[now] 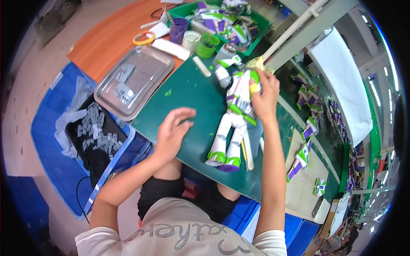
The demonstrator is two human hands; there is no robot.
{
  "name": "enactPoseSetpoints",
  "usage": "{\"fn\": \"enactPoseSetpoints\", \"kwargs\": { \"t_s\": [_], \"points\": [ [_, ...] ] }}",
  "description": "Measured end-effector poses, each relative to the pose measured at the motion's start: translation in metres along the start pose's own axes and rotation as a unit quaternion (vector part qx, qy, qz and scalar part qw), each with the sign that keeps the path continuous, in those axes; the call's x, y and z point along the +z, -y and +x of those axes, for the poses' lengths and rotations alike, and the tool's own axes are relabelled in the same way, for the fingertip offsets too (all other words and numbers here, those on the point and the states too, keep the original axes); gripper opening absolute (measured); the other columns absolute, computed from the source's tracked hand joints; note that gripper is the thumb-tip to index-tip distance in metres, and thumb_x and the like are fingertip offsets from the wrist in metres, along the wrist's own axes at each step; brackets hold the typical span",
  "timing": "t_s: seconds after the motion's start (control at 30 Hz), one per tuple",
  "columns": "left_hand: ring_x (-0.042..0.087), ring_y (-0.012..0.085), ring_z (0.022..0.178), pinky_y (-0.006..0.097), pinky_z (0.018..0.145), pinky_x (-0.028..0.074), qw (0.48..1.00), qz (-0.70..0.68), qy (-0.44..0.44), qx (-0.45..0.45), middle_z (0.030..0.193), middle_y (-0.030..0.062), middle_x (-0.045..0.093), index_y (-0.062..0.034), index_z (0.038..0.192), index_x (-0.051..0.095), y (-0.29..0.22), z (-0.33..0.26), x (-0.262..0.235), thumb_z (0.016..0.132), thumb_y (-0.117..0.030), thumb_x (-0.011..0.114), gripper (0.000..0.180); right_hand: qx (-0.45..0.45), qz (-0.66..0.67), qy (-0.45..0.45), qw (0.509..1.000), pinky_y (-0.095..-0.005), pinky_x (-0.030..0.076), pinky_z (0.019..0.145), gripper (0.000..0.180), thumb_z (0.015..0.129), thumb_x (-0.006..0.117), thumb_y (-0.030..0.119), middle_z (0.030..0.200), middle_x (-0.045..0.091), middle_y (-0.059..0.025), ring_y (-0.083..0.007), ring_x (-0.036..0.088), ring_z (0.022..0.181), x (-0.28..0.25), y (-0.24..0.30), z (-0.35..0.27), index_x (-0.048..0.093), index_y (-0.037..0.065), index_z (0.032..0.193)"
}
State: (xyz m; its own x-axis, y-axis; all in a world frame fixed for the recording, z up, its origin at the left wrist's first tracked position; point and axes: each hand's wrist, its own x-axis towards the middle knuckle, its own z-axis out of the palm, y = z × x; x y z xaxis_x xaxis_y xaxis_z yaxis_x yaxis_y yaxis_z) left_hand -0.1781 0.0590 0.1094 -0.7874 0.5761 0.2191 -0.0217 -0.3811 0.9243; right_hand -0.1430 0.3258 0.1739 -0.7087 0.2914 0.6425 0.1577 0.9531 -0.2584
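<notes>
Toy figure (240,102), one: we found it lying on table (171,123). Right hand (265,91): over figure's upper body, presumably steadying; whether fingers pinched, we couldn't tell. Left hand (173,130): left of figure, fingers loosely spread, empty. Green pot (207,46): beyond figure, likely for reach.

On my left, a shallow metal tray (149,68) held a few grey pieces (124,90), with a blue bin (49,123) beside it. Past the tray I saw a yellow tape roll (143,43), then a purple pot (178,32), a whitish pot (191,41) and a green pot (207,47) near a green crate (258,40) heaped with toy parts (220,21)
</notes>
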Motion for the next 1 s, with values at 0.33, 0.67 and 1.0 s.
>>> {"fn": "enactPoseSetpoints", "kwargs": {
  "t_s": [0.33,0.67,1.0],
  "points": [
    [0.053,0.0112,0.091,0.025,0.08,0.044,0.984,-0.062,0.019,-0.167,0.104,0.0053,0.055,-0.0022,0.118,0.045,0.097,0.139,0.073,0.087,-0.038,0.059,0.05,0.026,0.038,0.044,0.998,-0.0402,0.032,0.093,0.037,0.079,0.058,0.019,0.114,0.053,-0.0101,-0.0309,0.045,0.109,-0.004,0.0,0.006,0.058,0.012,0.115],
    [0.055,0.0123,0.089,0.025,0.074,0.045,0.974,-0.023,0.07,-0.213,0.103,0.0069,0.057,-0.0026,0.12,0.045,0.059,0.14,0.071,0.086,-0.04,0.059,0.052,0.045,0.028,0.009,0.999,-0.0403,0.033,0.094,0.038,0.085,0.051,0.021,0.117,0.055,-0.0127,-0.031,0.046,0.112,0.0,-0.008,0.007,0.054,0.005,0.119],
    [0.056,0.0167,0.099,0.029,0.086,0.044,0.988,-0.004,-0.012,-0.153,0.107,0.012,0.059,0.0018,0.113,0.054,0.08,0.142,0.076,0.083,-0.018,0.064,0.037,0.103,0.05,-0.004,0.993,-0.0388,0.041,0.086,0.034,0.086,0.051,0.022,0.105,0.06,-0.016,-0.0326,0.053,0.097,-0.003,-0.014,0.019,0.057,0.001,0.111]
  ]
}}
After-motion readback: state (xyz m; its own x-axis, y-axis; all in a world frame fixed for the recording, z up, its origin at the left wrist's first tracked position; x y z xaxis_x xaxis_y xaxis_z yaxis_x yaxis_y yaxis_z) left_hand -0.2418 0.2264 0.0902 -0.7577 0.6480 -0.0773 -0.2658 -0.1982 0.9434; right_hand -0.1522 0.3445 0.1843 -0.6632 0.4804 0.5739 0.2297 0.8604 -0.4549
